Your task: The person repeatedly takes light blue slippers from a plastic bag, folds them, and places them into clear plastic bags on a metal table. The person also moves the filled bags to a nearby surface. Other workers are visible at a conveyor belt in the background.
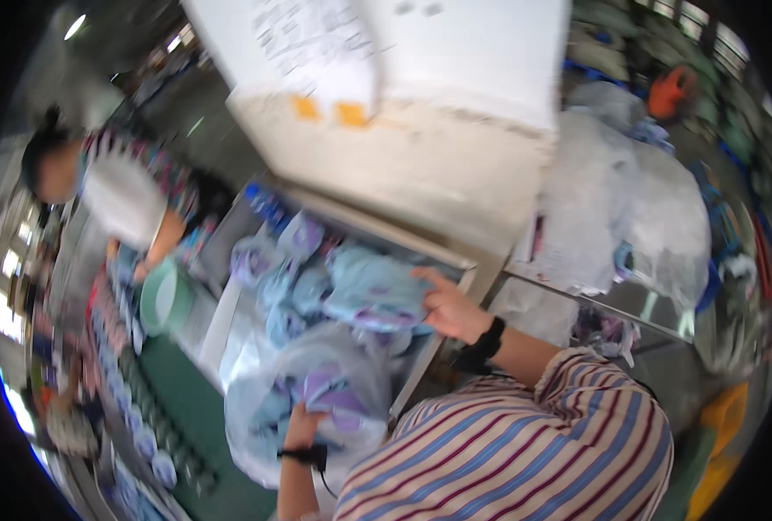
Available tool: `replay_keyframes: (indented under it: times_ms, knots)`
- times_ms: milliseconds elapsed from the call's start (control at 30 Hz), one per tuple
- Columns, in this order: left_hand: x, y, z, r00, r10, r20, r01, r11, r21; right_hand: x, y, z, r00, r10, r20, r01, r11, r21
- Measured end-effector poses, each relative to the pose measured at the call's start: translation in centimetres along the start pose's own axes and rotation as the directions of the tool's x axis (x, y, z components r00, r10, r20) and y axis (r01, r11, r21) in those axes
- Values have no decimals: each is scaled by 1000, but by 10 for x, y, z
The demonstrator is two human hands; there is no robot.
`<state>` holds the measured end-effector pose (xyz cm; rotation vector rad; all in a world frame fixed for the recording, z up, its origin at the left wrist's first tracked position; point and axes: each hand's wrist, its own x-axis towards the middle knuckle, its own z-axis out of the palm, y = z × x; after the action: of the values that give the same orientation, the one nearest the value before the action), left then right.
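Striped shirt (pixel 525 443), bag (pixel 251 425) partly hiding tray (pixel 403 238), green basin (pixel 176 314)

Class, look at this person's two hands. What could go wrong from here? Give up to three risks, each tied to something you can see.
The right hand is at one end of the light blue bundle, which might slip or sag if lifted from there.
The left hand is at the clear plastic bag, whose thin-looking film could snag or tear.
The black wristband might also catch on that film.
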<state>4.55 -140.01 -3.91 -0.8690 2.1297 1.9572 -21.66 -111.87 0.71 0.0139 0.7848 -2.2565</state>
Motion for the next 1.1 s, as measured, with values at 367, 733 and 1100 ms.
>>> replay_keyframes:
  times_ms: [367, 733, 1100]
  knots:
    - [-109, 105, -62, 830, 490, -267, 302, 7, 953, -9, -22, 2, 993, -46, -104, 19, 968, -249]
    - [-59, 113, -54, -15, 968, -251, -76, 249, 965, 26, -34, 37, 923, 164, 347, -63, 957, -283]
    - [-79, 94, -22, -210, 934, -289, -409, 184, 894, 85, 21, 168, 423, 692, 585, -366, 721, -589]
